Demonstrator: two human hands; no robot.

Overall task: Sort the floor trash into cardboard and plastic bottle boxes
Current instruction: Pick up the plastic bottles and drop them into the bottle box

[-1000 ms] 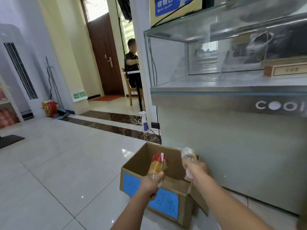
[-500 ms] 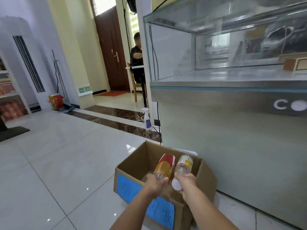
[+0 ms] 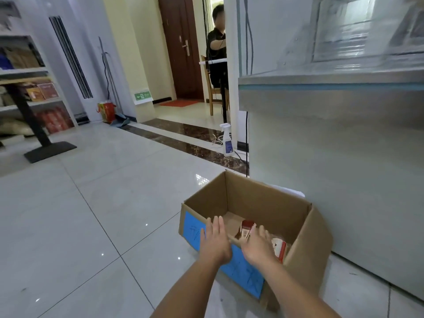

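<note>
— What's the room around the box like?

— From my feed, the box [image 3: 296,216] sits on the floor [image 3: 91,214] with its right side near the grey cabinet [image 3: 332,168]; I cannot tell whether they touch. Its top is open, flaps out of the way, and the near wall carries a blue label [image 3: 241,269]. To the left and toward me the tiles lie bare. A spray bottle [image 3: 227,141] stands well behind the box, beside the cabinet corner, and a black stand [image 3: 43,143] is far off to the left.

— And the hands?

— Both spread flat, fingers apart, holding nothing. My left hand [image 3: 214,243] hovers over the near rim in front of the label; my right hand [image 3: 258,247] is just beside it, above the open box.

— Where did the bottles go?

— Half a second ago each hand gripped one over the box. Now both lie inside on the bottom: a bottle with a red label [image 3: 246,229] between my hands (partly hidden by the right fingers), and a second bottle [image 3: 280,247] to the right, against the near wall.
</note>
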